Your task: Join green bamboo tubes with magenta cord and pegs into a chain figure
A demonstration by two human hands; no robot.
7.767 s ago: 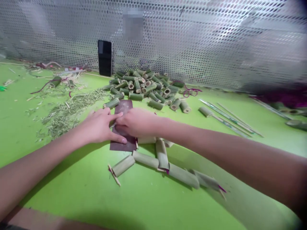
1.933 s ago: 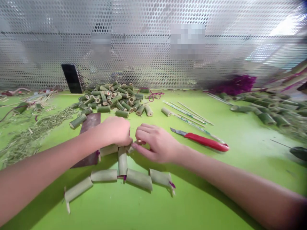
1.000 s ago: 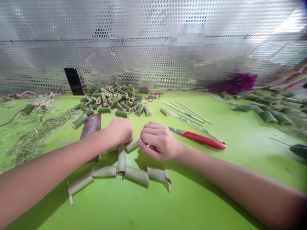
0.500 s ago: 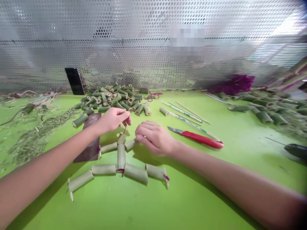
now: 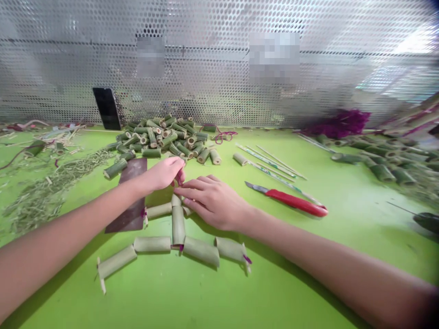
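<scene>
A jointed figure of cut bamboo tubes (image 5: 178,225) lies on the green table, its pieces strung together with purple string. Above its top piece (image 5: 176,199), my left hand (image 5: 168,173) is closed in a pinch on the string, most of which the fingers hide. My right hand (image 5: 216,201) reaches in from the right with its fingers stretched out, the fingertips at the figure's top piece beside my left fingers. It covers most of the figure's right arm. Small sticks with purple knots (image 5: 247,259) end some limbs.
A red-handled knife (image 5: 297,202) lies right of my hands, near thin sticks (image 5: 270,160). Behind is a pile of bamboo pieces (image 5: 164,137) and a propped phone (image 5: 107,108). A brown sheet (image 5: 132,201) lies under my left forearm. A dark-handled pointed tool (image 5: 427,221) is far right.
My right hand has moved left and up from the figure's right arm to its top piece, fingers now extended. My left hand has come slightly lower. The view has shifted a little.
</scene>
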